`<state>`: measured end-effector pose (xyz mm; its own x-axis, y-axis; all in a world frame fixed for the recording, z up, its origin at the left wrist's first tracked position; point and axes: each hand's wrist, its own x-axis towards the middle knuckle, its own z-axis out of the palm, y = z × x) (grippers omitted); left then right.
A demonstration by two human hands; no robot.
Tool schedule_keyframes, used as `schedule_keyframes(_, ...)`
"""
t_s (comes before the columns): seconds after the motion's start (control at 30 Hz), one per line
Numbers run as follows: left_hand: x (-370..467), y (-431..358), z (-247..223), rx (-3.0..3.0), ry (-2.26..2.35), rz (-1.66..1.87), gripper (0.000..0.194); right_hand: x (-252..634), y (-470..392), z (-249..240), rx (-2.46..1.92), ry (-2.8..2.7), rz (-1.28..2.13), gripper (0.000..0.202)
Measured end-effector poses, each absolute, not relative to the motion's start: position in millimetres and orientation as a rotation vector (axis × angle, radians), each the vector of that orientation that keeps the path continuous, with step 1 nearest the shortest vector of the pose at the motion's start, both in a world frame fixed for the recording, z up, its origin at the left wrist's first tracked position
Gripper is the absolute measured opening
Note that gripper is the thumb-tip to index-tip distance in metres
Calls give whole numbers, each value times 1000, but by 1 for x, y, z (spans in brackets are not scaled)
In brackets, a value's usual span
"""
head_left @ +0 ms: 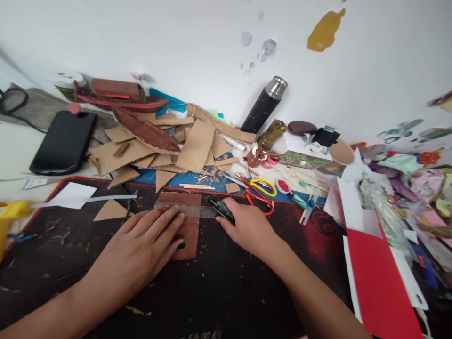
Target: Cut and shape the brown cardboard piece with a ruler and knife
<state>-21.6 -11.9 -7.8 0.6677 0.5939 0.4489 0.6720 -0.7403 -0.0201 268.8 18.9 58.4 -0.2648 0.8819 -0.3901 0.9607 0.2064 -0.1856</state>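
A brown-painted piece of cardboard (pixel 189 238) with a small dark hole near its lower end lies on the dark mat. Across its upper part runs a clear ruler (pixel 205 211). My left hand (pixel 144 240) rests flat on the ruler and the cardboard, fingers stretched out and covering their left side. At the ruler's right end, my right hand (pixel 243 226) is closed around a dark green and black utility knife (pixel 223 210). Its front end points left toward the cardboard's right edge; I cannot make out the blade.
Behind lie cardboard scraps (pixel 197 143), a brown boat hull (pixel 146 129) and a model boat (pixel 118 96). Scissors (pixel 259 195), a paint jar (pixel 256 157) and a black thermos (pixel 263 106) stand or lie right of them. A glue gun (pixel 14 216) is at left, a red sheet (pixel 379 282) at right.
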Motion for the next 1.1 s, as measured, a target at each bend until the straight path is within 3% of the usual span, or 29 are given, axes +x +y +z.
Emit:
schedule_keyframes(0.4, -17, -18, -7, -2709, -1135, -575, 47, 278, 24, 35, 1897, 2497, -530, 34)
schedule_keyframes(0.57, -14, -23, -8, -2719, -1268, -612, 48, 281, 19, 31, 1873, 2558, -487, 19)
schedule_keyframes(1.1, -18, -23, -7, -2794, -1219, -593, 45, 286, 12, 29, 1867, 2700, -640, 11)
